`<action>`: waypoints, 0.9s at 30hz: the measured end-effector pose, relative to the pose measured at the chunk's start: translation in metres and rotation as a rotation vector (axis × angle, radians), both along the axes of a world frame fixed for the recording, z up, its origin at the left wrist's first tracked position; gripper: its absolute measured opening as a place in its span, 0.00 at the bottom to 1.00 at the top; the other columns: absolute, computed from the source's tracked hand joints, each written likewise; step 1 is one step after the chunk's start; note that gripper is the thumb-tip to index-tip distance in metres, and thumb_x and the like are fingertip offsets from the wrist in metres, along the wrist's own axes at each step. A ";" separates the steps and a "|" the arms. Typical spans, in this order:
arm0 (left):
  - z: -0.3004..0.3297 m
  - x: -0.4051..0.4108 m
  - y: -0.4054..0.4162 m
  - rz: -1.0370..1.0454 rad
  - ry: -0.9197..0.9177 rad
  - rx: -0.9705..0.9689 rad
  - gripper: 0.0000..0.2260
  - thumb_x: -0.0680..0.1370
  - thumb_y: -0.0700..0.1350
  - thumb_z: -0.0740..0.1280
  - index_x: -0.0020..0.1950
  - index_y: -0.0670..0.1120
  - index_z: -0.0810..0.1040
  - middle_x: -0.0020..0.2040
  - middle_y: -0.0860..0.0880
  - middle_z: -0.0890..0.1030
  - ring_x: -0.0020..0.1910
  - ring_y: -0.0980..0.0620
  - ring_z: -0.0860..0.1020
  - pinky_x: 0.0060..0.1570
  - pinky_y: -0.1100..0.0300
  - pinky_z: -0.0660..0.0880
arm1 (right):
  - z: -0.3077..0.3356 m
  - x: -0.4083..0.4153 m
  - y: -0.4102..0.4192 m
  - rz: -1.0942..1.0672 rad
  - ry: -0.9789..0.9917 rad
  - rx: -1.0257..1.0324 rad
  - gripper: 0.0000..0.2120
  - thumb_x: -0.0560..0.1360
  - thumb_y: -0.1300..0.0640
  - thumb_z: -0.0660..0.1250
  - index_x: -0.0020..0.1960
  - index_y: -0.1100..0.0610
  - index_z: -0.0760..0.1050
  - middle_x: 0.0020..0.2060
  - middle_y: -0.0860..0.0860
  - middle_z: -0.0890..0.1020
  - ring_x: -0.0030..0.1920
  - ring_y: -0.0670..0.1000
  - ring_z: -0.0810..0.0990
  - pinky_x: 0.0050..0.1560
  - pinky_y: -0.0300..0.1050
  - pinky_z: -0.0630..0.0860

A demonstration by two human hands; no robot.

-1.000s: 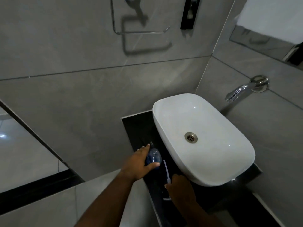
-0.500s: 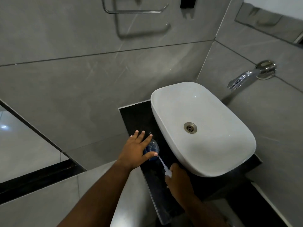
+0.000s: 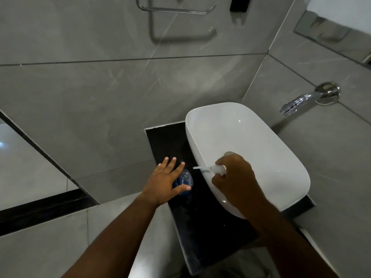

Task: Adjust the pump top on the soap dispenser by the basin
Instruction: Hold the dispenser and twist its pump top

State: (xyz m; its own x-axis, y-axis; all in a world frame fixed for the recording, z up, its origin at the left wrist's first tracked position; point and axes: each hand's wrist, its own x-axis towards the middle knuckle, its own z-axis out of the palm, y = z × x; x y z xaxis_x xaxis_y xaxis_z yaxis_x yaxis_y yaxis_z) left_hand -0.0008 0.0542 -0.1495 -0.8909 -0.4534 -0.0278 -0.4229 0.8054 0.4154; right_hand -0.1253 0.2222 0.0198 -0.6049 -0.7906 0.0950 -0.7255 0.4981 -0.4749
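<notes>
At the lower centre of the frame, a small blue soap dispenser [image 3: 185,180] stood on the dark counter [image 3: 200,227], just beside the left wall of the white basin [image 3: 261,141]. The left hand [image 3: 164,181] lay over the bottle from the left side with its fingers spread apart and straight, the thumb reaching along the bottle's near side and the palm hiding much of the body; the grip there was loose and splayed, not wrapped round. To the right, over the basin's near left rim, the right hand [image 3: 234,175] was pinched together on the white pump top [image 3: 217,169], fingers curled and clamped about its head. The pump top's thin white tube pointed left out of that grip toward the bottle, its tip hanging above the counter and apart from the bottle's neck, so the pump top was out of the dispenser. The right hand covered most of the basin drain. At the right of the frame, a chrome spout [image 3: 301,101] stuck out from the grey tiled wall above the basin. At the top, a chrome towel ring [image 3: 176,10] hung on the wall, with a black fitting [image 3: 240,4] to its right.
</notes>
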 end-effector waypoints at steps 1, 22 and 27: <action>-0.001 0.000 -0.001 0.000 0.001 -0.004 0.40 0.71 0.76 0.46 0.78 0.56 0.49 0.79 0.47 0.49 0.76 0.46 0.42 0.70 0.51 0.40 | 0.009 -0.001 -0.003 0.046 -0.002 0.018 0.11 0.70 0.60 0.68 0.51 0.58 0.76 0.49 0.56 0.79 0.45 0.52 0.75 0.47 0.42 0.70; -0.005 -0.001 -0.002 0.018 0.010 -0.034 0.40 0.72 0.76 0.50 0.78 0.58 0.47 0.79 0.47 0.47 0.76 0.46 0.40 0.70 0.50 0.37 | -0.044 -0.007 -0.086 0.459 -0.065 0.392 0.21 0.70 0.57 0.71 0.61 0.57 0.70 0.55 0.56 0.80 0.52 0.55 0.79 0.57 0.51 0.77; -0.008 0.000 -0.001 0.024 0.031 -0.048 0.39 0.72 0.76 0.48 0.77 0.58 0.49 0.79 0.48 0.48 0.76 0.47 0.40 0.71 0.49 0.38 | -0.070 -0.009 -0.083 0.456 -0.070 0.339 0.16 0.72 0.53 0.69 0.56 0.59 0.73 0.50 0.58 0.80 0.53 0.59 0.79 0.53 0.49 0.75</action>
State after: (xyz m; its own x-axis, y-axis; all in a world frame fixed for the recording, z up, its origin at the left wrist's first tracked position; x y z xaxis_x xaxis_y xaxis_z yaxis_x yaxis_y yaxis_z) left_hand -0.0006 0.0534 -0.1571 -0.8797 -0.4751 0.0217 -0.4302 0.8144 0.3895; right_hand -0.1343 0.1396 -0.0504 -0.1909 -0.9525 -0.2375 -0.8755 0.2746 -0.3977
